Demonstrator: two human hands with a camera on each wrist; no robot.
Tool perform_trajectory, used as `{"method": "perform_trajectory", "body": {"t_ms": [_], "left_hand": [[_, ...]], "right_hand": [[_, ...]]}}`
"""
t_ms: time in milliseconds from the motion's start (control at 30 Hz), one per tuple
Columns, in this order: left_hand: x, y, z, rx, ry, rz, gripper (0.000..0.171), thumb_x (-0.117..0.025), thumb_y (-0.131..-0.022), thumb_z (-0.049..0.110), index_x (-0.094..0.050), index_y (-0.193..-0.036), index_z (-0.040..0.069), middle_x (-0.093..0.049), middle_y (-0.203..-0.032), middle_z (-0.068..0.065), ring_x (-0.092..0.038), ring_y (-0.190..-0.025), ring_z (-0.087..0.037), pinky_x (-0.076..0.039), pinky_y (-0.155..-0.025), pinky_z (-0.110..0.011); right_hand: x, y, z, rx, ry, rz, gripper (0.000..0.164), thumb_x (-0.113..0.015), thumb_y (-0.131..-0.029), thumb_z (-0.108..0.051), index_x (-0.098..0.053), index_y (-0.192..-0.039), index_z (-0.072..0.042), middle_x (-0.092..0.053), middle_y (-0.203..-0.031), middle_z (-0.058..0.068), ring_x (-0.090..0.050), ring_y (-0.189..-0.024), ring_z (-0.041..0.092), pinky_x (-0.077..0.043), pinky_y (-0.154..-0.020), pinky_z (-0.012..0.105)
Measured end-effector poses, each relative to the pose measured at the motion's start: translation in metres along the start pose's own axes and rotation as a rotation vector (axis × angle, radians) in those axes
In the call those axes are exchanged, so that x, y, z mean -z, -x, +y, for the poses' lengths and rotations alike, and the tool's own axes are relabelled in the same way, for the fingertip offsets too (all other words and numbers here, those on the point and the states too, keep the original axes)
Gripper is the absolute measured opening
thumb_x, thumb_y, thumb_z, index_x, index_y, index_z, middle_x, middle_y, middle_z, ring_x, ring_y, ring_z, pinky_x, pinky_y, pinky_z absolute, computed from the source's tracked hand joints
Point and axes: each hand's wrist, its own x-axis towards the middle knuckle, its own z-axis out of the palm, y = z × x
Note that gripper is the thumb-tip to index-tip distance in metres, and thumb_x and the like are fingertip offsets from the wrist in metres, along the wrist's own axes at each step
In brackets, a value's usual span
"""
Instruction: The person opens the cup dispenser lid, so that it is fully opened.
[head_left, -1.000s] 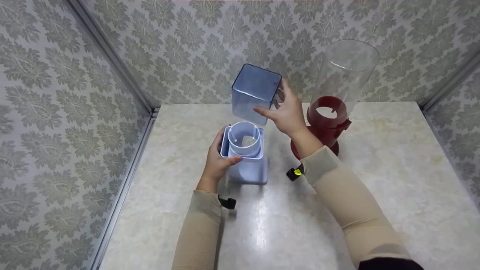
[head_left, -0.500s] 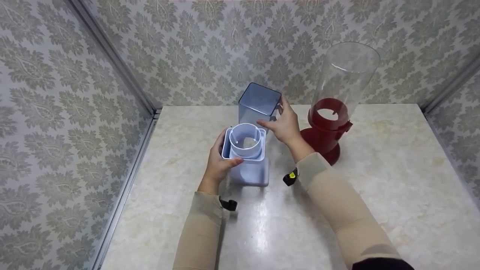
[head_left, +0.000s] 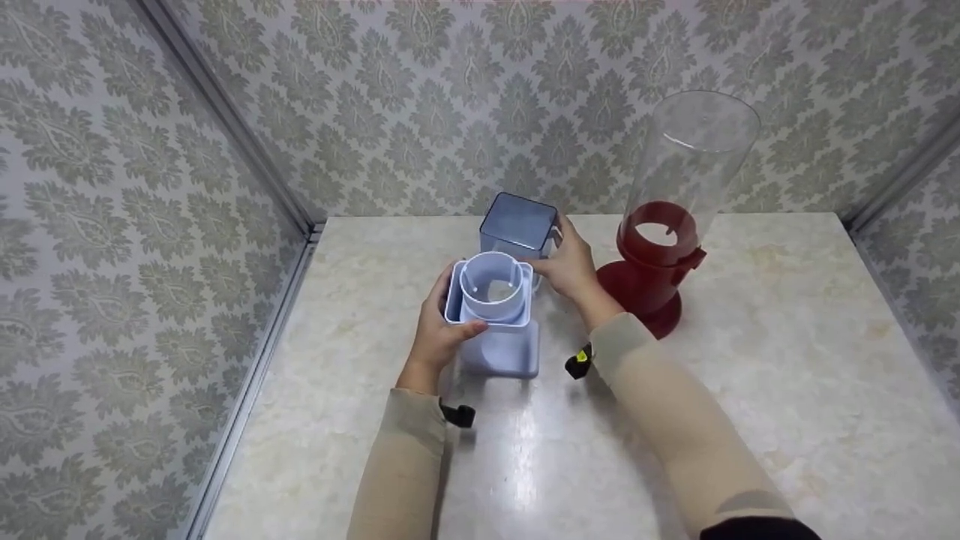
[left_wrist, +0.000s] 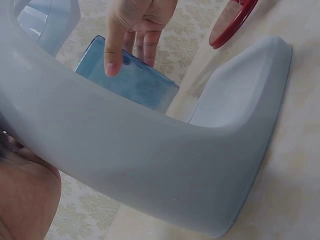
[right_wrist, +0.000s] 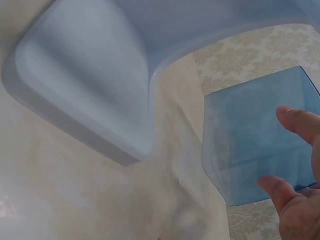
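Note:
My left hand (head_left: 437, 334) grips the top of a pale blue plastic dispenser stand (head_left: 501, 354), thumb along the front rim. A round open collar (head_left: 491, 304) rises inside the stand's square top. Behind it, my right hand (head_left: 574, 262) holds a see-through blue square container (head_left: 517, 221) by its right side. The right wrist view shows the container (right_wrist: 250, 135) with thumb and a finger spread across its wall. In the left wrist view the stand's curved body (left_wrist: 115, 135) covers part of the container (left_wrist: 145, 85).
A red dispenser (head_left: 654, 281) carrying a tall clear cylinder (head_left: 694, 161) stands to the right, close to my right forearm. Patterned walls (head_left: 420, 112) with metal edge strips border the pale marbled table (head_left: 787, 360) at back and sides.
My right hand has lowered the blue container from above to behind the stand, its lower part now hidden by the collar. My left hand keeps its grip on the stand.

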Motion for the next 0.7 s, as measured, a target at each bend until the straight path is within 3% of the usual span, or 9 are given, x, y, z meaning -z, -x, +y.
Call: {"method": "perform_trajectory", "body": {"t_ms": [333,500,700], "left_hand": [[0.001,0.001,-0.002,-0.021,0.039,-0.004,0.154,-0.109,-0.059,0.066,-0.035,-0.170,-0.010,-0.055,-0.164,-0.031,-0.061,-0.137,-0.008,-0.049,-0.120,-0.019],[-0.001,0.004,-0.002,-0.011,0.025,-0.009,0.157,-0.108,-0.058,0.070,-0.034,-0.171,-0.009,-0.055,-0.164,-0.030,-0.062,-0.135,-0.007,-0.051,-0.117,-0.019],[0.000,0.001,0.000,-0.018,0.015,-0.008,0.156,-0.106,-0.059,0.072,-0.035,-0.171,-0.008,-0.056,-0.164,-0.029,-0.062,-0.136,-0.007,-0.051,-0.118,-0.019]], "right_hand": [[-0.003,-0.004,0.014,-0.019,0.018,-0.026,0.112,-0.098,-0.082,-0.002,-0.036,-0.175,-0.001,-0.043,-0.180,0.022,-0.044,-0.167,0.039,-0.039,-0.138,0.041],[-0.006,-0.003,0.018,-0.041,0.002,-0.055,0.106,-0.093,-0.085,0.001,-0.037,-0.175,0.000,-0.039,-0.182,0.021,-0.046,-0.165,0.042,-0.043,-0.135,0.045],[-0.007,-0.005,0.014,-0.045,-0.042,-0.033,0.095,-0.091,-0.087,0.004,-0.046,-0.170,0.000,-0.043,-0.180,0.019,-0.052,-0.161,0.040,-0.051,-0.128,0.043]]}}
